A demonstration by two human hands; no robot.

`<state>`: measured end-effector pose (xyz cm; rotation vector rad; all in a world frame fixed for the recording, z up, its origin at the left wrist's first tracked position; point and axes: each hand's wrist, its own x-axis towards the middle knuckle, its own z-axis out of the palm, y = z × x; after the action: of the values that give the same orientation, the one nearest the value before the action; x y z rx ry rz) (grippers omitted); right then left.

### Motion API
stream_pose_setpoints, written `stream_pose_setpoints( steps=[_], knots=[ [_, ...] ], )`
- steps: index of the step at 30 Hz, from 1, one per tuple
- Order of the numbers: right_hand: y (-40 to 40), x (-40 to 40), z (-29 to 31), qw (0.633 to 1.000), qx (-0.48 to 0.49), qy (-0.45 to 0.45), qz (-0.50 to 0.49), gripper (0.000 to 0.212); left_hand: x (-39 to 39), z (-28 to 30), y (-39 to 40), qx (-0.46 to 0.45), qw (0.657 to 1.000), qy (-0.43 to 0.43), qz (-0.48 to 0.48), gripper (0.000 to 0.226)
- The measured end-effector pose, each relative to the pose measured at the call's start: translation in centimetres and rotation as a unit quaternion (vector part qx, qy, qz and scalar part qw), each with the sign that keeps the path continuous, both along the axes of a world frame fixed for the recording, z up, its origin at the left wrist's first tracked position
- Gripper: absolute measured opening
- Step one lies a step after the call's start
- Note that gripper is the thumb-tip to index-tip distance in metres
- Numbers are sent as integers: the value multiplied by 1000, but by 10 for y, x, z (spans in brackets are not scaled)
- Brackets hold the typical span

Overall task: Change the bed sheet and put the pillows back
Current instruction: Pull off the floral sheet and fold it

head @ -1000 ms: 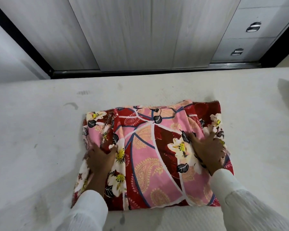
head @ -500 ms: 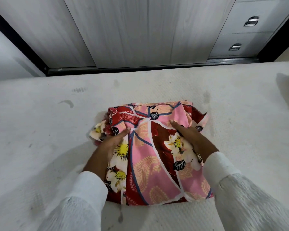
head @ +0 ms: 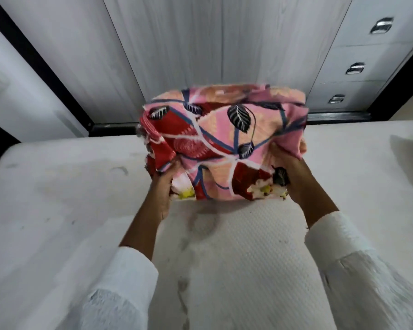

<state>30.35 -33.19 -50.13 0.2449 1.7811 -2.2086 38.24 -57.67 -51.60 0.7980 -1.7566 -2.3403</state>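
My left hand (head: 163,186) and right hand (head: 293,179) grip the folded sheet (head: 222,141) above the bare mattress (head: 236,270); spreading and pillows remain.

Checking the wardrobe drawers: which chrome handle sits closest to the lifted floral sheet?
The lowest chrome handle, just right of the folded pink-and-red floral sheet; the other two sit higher.
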Motion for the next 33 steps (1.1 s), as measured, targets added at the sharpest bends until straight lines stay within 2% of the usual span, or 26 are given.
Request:
stream_pose_setpoints(
  steps=[1, 2, 3, 5, 6, 7, 10, 12, 14, 16, 18, 19, 20, 22, 23, 24, 27, 30, 33],
  knots=[
    [3, 10, -15, 999, 39, -19, -9, 70, 10, -11, 1, -2, 1000, -22, 6, 58],
    [6, 22, -34, 996, 73, -35, -23, 74, 23, -31, 3, 3, 998, -59, 20, 72],
    [8, 37, -52, 992, 106, -58, -43, 65, 39, -53, 5, 10, 995, -95, 35, 76],
    [11, 71, -78, 973, 179, -124, -76, 39, 77, -87, 16, 14, 984, -164, 63, 58],
    [15, 89, -92, 955, 237, -158, -81, 36, 96, -102, 22, 12, 977, -200, 70, 49],
    [19, 102, -103, 940, 283, -176, -70, 38, 111, -111, 29, 12, 971, -227, 80, 41],
    [25, 124, -125, 918, 335, -193, -85, 44, 133, -122, 41, 31, 957, -270, 106, 16],
    [26, 121, -123, 909, 363, -166, -119, 50, 133, -115, 41, -30, 949, -286, 132, 11],
    [29, 112, -116, 905, 369, -128, -171, 62, 125, -105, 36, -130, 937, -278, 167, 40],
    [33, 101, -113, 894, 394, -124, -175, 77, 112, -95, 31, -234, 909, -306, 159, 67],
    [34, 92, -113, 907, 386, -120, -122, 80, 96, -90, 29, -205, 912, -338, 111, 96],
    [33, 90, -114, 923, 363, -98, -82, 76, 90, -89, 32, -170, 924, -328, 95, 102],
    [31, 91, -113, 933, 350, -75, -44, 70, 87, -89, 36, -169, 932, -311, 79, 94],
    [26, 95, -112, 926, 377, -11, -20, 54, 84, -83, 48, -272, 922, -260, 89, 53],
    [23, 97, -113, 911, 409, 39, -37, 42, 86, -82, 55, -330, 908, -229, 117, 40],
    [22, 100, -113, 890, 443, 90, -63, 32, 88, -76, 62, -369, 897, -195, 145, 36],
    [18, 107, -122, 820, 536, 157, -124, 19, 96, -71, 75, -439, 873, -119, 177, 51],
    [13, 116, -125, 807, 528, 191, -185, 18, 103, -76, 78, -388, 893, -90, 210, 52],
    [11, 118, -115, 855, 433, 197, -208, 23, 96, -69, 78, -319, 923, -38, 212, 40]
  ],
)
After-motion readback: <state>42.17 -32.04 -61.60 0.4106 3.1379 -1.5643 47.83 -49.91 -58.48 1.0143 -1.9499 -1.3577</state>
